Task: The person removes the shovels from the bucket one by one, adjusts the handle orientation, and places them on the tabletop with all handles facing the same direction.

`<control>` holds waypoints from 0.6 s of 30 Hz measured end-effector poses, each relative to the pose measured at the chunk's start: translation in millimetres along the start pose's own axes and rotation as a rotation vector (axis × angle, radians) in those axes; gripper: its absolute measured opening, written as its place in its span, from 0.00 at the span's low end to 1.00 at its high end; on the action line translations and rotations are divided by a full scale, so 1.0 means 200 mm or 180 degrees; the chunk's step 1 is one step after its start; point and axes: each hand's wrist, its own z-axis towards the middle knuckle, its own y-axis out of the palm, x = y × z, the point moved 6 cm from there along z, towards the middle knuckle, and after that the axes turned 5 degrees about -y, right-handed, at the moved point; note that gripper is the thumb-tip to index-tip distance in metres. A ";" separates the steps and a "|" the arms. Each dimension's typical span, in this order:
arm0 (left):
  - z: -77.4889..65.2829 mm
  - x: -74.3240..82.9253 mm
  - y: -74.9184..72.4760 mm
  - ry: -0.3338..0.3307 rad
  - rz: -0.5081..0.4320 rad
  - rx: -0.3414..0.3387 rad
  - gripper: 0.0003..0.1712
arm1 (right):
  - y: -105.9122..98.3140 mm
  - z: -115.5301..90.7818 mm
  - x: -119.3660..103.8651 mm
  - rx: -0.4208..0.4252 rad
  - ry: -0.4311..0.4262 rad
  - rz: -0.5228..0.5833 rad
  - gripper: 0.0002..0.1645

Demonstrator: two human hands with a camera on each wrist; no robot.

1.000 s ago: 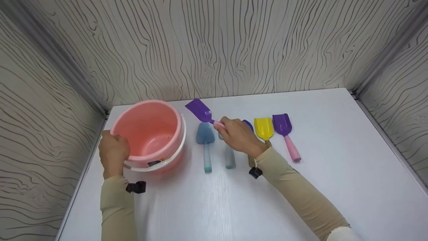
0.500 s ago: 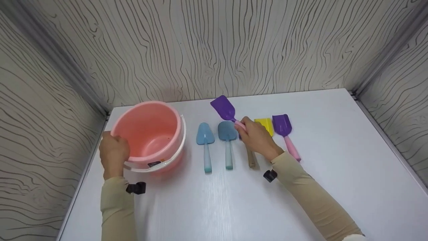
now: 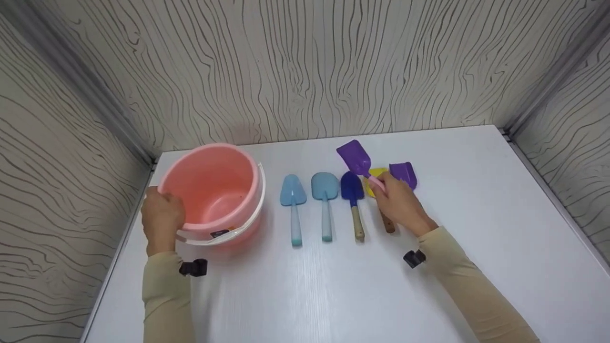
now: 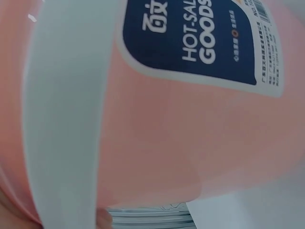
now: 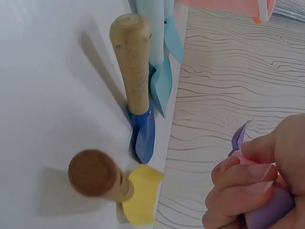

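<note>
My left hand (image 3: pixel 163 216) grips the near-left rim of a pink bucket (image 3: pixel 205 176), which is tilted with its mouth facing me. In the left wrist view the bucket's white handle (image 4: pixel 64 114) crosses its outer wall beside a dark label (image 4: pixel 205 43). Pinched by its pink handle, a purple toy shovel (image 3: pixel 355 157) is in my right hand (image 3: pixel 400 202), blade pointing up and left. It is held over a yellow-bladed shovel (image 3: pixel 373 191) and partly overlaps a dark blue one (image 3: pixel 351 186). A second purple shovel (image 3: pixel 404 174) lies just right, its handle hidden by my hand.
Two light blue shovels, one with a pointed blade (image 3: pixel 292 191) and one with a rounder blade (image 3: pixel 325 186), lie between the bucket and the dark blue shovel. The white table (image 3: pixel 295 295) ends at wood-grain panels (image 3: pixel 305 71) behind and at both sides.
My right hand has moved right with the purple shovel, from near the bucket to above the yellow shovel. The light blue and dark blue shovels are uncovered. My left hand stays on the bucket.
</note>
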 end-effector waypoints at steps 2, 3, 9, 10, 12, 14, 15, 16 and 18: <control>0.00 0.01 0.00 0.0008 0.0017 0.0003 0.33 | -0.06 -0.03 0.04 0.0059 0.0027 -0.0020 0.23; 0.00 0.02 0.00 0.0001 0.0009 -0.0005 0.33 | -0.09 -0.04 0.06 0.0081 0.0051 -0.0033 0.23; -0.01 0.01 0.00 -0.0127 -0.0109 -0.0075 0.33 | -0.20 -0.12 0.19 0.0140 0.0239 -0.0094 0.24; -0.01 0.01 0.00 -0.0139 -0.0117 -0.0080 0.34 | -0.20 -0.12 0.21 0.0128 0.0268 -0.0093 0.24; -0.01 0.00 0.00 -0.0177 -0.0133 -0.0110 0.34 | -0.21 -0.13 0.25 0.0115 0.0299 -0.0099 0.25; -0.01 0.00 0.00 -0.0196 -0.0128 -0.0126 0.33 | -0.22 -0.14 0.28 0.0115 0.0333 -0.0125 0.26; -0.01 0.00 0.00 -0.0198 -0.0116 -0.0131 0.33 | -0.22 -0.15 0.29 0.0127 0.0341 -0.0144 0.26; -0.01 0.00 0.00 -0.0205 -0.0106 -0.0136 0.33 | -0.22 -0.15 0.31 0.0144 0.0350 -0.0169 0.25; 0.00 0.00 0.01 -0.0196 -0.0089 -0.0127 0.33 | -0.22 -0.16 0.34 0.0176 0.0360 -0.0206 0.25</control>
